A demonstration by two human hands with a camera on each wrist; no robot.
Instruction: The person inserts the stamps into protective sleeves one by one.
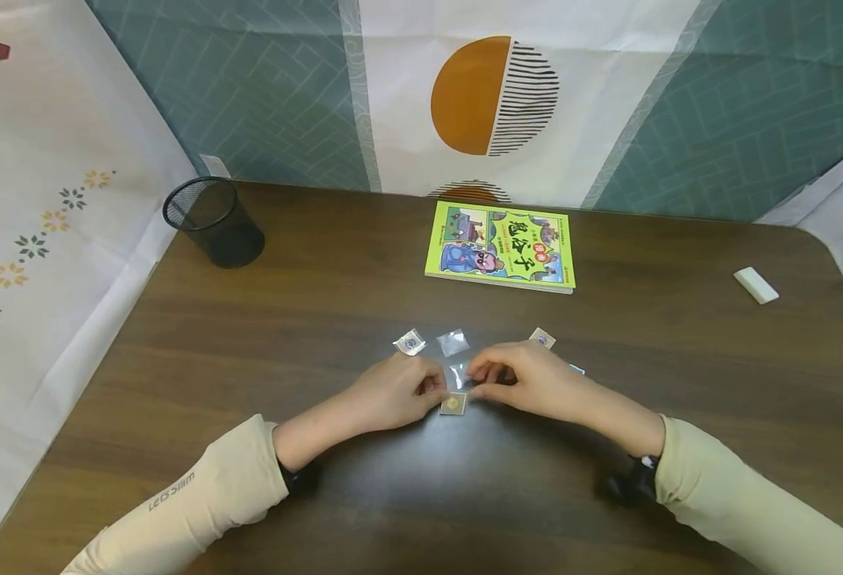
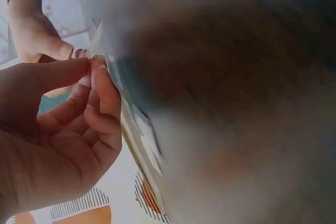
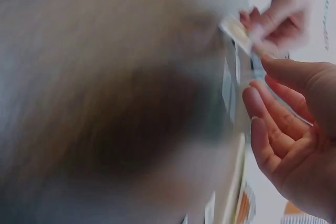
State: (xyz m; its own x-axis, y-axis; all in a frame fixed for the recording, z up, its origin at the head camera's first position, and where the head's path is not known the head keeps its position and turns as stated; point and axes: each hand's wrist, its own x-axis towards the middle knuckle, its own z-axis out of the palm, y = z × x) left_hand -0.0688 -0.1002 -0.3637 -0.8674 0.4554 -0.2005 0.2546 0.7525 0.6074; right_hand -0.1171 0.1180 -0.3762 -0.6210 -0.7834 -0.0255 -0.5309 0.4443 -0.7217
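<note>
My left hand [image 1: 399, 391] pinches a corner of a small square holder [image 1: 453, 404] with a round gold-coloured, coin-like piece in it. In the right wrist view this holder [image 3: 236, 33] appears tilted between thumb and finger. Just right of it hovers my right hand [image 1: 536, 379], thumb and fingers apart, with nothing visibly held. Between the hands lie two clear plastic sleeves, one farther [image 1: 453, 343] and another nearer [image 1: 459, 374]. Past the left hand is a similar square piece in shiny wrap [image 1: 410, 342]. Another square piece [image 1: 542, 339] lies behind the right hand, which partly hides a bluish-edged item [image 1: 577, 369].
A green comic-style book [image 1: 500, 247] lies toward the back of the brown wooden table [image 1: 320, 279]. At the back left stands a black mesh bin [image 1: 216, 224]. A small white block [image 1: 756, 285] is at the right. Patterned cloth hangs behind the table.
</note>
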